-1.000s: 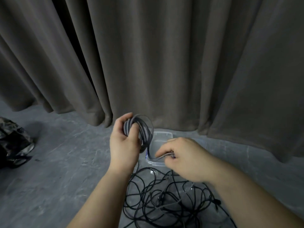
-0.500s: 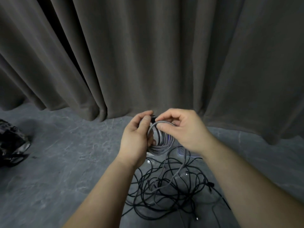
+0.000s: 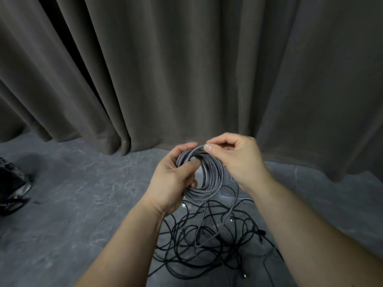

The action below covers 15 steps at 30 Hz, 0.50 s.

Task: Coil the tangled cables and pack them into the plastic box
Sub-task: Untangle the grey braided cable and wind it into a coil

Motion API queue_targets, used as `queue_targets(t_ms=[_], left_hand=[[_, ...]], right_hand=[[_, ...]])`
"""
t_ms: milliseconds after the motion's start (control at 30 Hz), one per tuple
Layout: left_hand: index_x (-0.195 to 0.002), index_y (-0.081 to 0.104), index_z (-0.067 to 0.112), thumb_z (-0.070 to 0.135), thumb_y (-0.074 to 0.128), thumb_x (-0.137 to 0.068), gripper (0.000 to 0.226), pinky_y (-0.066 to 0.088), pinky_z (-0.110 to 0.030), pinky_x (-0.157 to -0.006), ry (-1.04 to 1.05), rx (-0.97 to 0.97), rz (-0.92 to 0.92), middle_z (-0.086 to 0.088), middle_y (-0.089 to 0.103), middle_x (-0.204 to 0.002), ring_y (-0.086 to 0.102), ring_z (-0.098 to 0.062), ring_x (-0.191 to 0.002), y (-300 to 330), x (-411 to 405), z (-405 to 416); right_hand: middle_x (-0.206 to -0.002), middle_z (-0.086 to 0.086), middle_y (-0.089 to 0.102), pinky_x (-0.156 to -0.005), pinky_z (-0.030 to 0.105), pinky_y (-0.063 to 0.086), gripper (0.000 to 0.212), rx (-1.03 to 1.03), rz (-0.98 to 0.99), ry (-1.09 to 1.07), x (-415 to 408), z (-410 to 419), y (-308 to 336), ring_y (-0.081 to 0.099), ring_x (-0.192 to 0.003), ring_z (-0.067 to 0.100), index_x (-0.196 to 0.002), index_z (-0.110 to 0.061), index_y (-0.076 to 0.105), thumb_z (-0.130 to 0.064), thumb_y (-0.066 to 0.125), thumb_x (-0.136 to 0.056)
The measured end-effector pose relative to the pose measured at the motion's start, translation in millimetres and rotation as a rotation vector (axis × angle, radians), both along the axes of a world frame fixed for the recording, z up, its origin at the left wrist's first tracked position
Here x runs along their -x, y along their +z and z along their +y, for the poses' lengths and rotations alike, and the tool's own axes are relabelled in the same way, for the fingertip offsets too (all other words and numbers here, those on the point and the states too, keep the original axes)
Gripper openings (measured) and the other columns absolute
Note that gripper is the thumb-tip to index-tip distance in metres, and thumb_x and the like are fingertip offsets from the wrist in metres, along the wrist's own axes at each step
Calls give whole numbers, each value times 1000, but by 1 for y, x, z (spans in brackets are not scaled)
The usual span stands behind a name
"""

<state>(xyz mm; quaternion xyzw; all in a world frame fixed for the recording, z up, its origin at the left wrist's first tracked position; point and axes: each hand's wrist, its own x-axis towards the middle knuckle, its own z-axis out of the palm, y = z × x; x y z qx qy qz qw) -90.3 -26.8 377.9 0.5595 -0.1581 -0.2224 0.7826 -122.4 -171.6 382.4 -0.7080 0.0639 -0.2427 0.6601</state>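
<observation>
A grey braided cable coil (image 3: 209,183) hangs upright in front of me. My left hand (image 3: 172,183) grips its left side, thumb across the loops. My right hand (image 3: 238,160) pinches a strand at the top of the coil between thumb and forefinger. A grey tail runs from the coil down into the tangle of black cables (image 3: 211,239) on the floor below. The clear plastic box (image 3: 227,191) lies on the floor behind the hands, mostly hidden by them and the coil.
A heavy dark curtain (image 3: 186,69) hangs across the back, reaching the grey floor (image 3: 83,204). A dark crumpled object (image 3: 12,183) lies at the left edge.
My right hand rose from near the box to the top of the coil and pinched a strand there. The coil now faces me more openly. The camera view has shifted.
</observation>
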Motion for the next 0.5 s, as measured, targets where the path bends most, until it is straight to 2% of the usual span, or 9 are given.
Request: queue_targets(t_ms=[67, 133, 200, 267, 300, 367, 500], left_hand=[[-115, 56, 9, -5, 48, -94, 26, 35, -19, -41, 26, -21, 22, 7, 37, -48, 25, -5, -36, 1, 0, 0], [-113, 58, 11, -4, 45, -95, 26, 34, -19, -41, 69, 1, 61, 6, 32, -48, 24, -5, -36, 2, 0, 1], [-111, 59, 11, -2, 44, -96, 26, 34, -19, -41, 117, 53, 91, 6, 30, -48, 24, -5, -38, 3, -1, 3], [-112, 60, 9, -1, 44, -96, 25, 32, -18, -40, 161, 109, 115, 5, 30, -49, 24, -5, -39, 4, -4, 6], [-113, 60, 8, -1, 45, -95, 25, 31, -18, -39, 177, 133, 128, 5, 29, -50, 23, -5, -39, 5, -5, 7], [-113, 60, 8, 0, 45, -95, 24, 31, -19, -39, 192, 157, 148, 5, 29, -50, 23, -5, -39, 5, -5, 8], [-110, 61, 9, 0, 44, -95, 24, 32, -19, -40, 202, 165, 150, 5, 30, -50, 23, -4, -38, 5, -4, 8]], right_hand=[[-71, -6, 71, -65, 18, 48, 15, 116, -5, -64, -3, 0, -8, 64, -65, 3, -76, -22, 74, -8, 73, -81], [-85, -8, 68, -75, 19, 48, 10, 367, -35, -132, -4, 1, -15, 65, -79, 4, -90, -19, 76, -17, 68, -86], [-105, -11, 62, -87, 18, 46, 35, 548, 0, -70, 0, 4, -15, 61, -98, 3, -117, -17, 69, -34, 57, -89], [-133, -14, 47, -99, 18, 37, 69, 657, 163, 131, 6, 7, -11, 47, -122, 2, -145, -23, 40, -53, 57, -85], [-143, -17, 34, -103, 21, 34, 90, 711, 254, 221, 9, 10, -9, 38, -129, 2, -152, -29, 21, -60, 63, -79], [-149, -23, 16, -108, 30, 34, 118, 777, 353, 301, 12, 13, -8, 31, -136, 6, -150, -40, -3, -67, 71, -63], [-151, -24, 12, -111, 36, 33, 136, 771, 364, 315, 11, 13, -9, 28, -140, 11, -147, -44, -13, -66, 80, -50]])
